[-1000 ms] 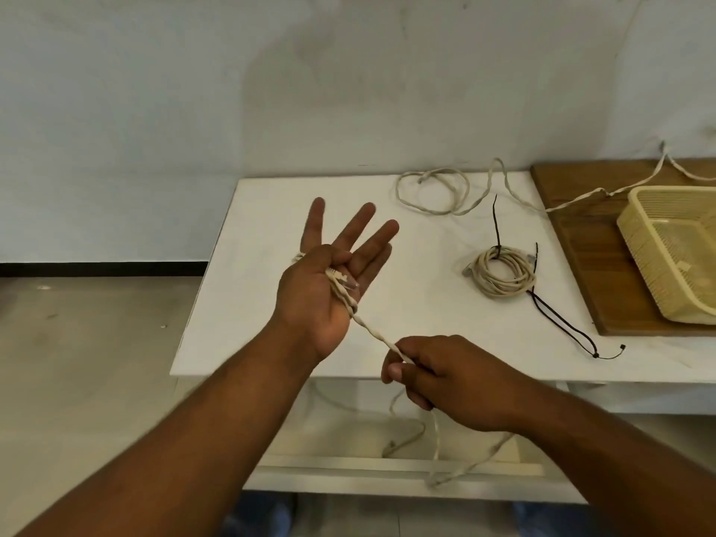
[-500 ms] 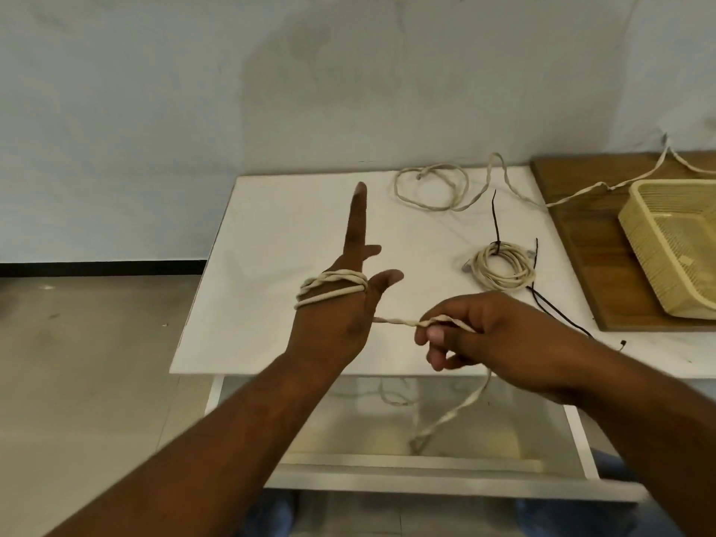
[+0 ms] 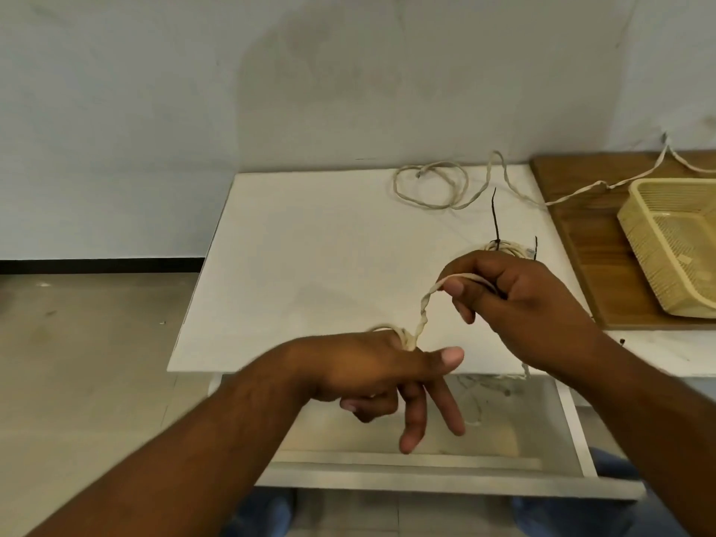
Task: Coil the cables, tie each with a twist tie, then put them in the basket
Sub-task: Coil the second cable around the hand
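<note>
Left of the basket point(image 3: 635, 226), the right hand point(image 3: 519, 304) pinches the cable point(image 3: 424, 315), which slants up-right from loops round the slack-fingered left hand point(image 3: 372, 366).

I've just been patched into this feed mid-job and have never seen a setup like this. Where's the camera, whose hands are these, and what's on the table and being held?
There is no machine here. A person works bare-handed, and the one picture comes from a wide-angle camera on their head, looking forward and down. The left hand has turns of a pale cable looped round it, fingers pointing down. The right hand pinches the same cable. On the white table a loose cable lies at the back. Nearer is a coiled cable tied with a black twist tie, partly hidden behind the right hand. To the right, a yellow basket sits on a wooden board.
</note>
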